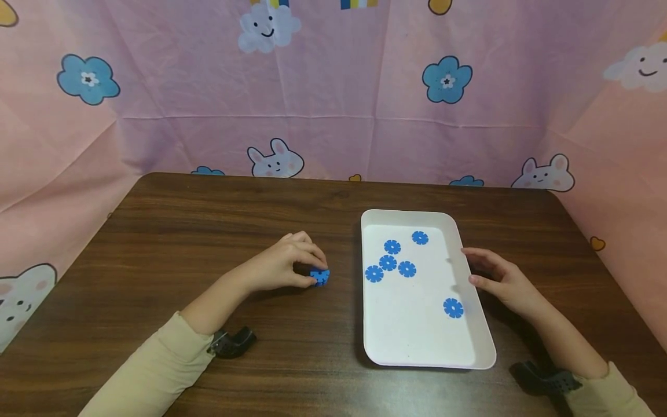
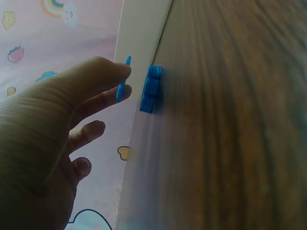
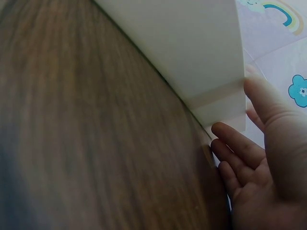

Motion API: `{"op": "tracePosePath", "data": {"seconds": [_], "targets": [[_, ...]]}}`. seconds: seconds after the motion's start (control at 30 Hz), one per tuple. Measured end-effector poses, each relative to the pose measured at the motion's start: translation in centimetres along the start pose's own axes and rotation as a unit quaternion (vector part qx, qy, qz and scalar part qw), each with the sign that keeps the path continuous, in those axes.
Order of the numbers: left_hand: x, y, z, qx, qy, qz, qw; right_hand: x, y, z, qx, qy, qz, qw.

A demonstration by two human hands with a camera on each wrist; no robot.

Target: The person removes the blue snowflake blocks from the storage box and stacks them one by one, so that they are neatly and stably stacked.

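My left hand (image 1: 283, 263) pinches a thin blue notched plastic disc (image 2: 121, 91) between thumb and finger. Just beyond it, a short stack of the same blue discs (image 2: 151, 88) sits on the table; a small gap separates the held disc from the stack in the left wrist view. To the right stands a white rectangular tray (image 1: 417, 347) with several flat blue discs (image 1: 407, 269) lying in it. My right hand (image 1: 508, 284) rests its thumb and fingertips against the tray's right rim, the fingers loosely extended along the outer wall.
A dark wood-grain table (image 1: 182, 231) bears everything. Behind and beside it hangs a pink cloth (image 1: 333, 87) printed with clouds, flowers and rabbits. Each wrist wears a black strap device, one on the left (image 1: 231, 343), one on the right (image 1: 544, 381).
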State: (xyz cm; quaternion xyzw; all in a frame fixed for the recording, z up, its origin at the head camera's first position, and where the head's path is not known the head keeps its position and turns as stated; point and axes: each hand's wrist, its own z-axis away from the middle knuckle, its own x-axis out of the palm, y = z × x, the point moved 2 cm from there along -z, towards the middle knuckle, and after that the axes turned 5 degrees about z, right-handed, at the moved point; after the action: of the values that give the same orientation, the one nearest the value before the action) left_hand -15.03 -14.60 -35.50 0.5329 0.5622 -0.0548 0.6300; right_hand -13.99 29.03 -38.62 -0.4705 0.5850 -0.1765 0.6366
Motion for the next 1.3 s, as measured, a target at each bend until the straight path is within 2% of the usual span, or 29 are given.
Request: {"op": "tracePosePath", "data": {"seconds": [0.6,0.93,1.3], "targets": [[0.33,-0.36,0.04,0.015,-0.003,-0.011,0.9998,0.04,-0.08,0.09,0.0,-0.001,0.009,1.0],[0.36,-0.52,0.03,-0.001,-0.012,-0.014,0.9998,-0.01,-0.08,0.0,0.009,-0.003,0.009,0.9999],[0.53,-0.76,-0.01,-0.008,-0.015,-0.017,0.9997,-0.06,-0.03,0.02,-0.003,-0.003,0.001,1.0]]}}
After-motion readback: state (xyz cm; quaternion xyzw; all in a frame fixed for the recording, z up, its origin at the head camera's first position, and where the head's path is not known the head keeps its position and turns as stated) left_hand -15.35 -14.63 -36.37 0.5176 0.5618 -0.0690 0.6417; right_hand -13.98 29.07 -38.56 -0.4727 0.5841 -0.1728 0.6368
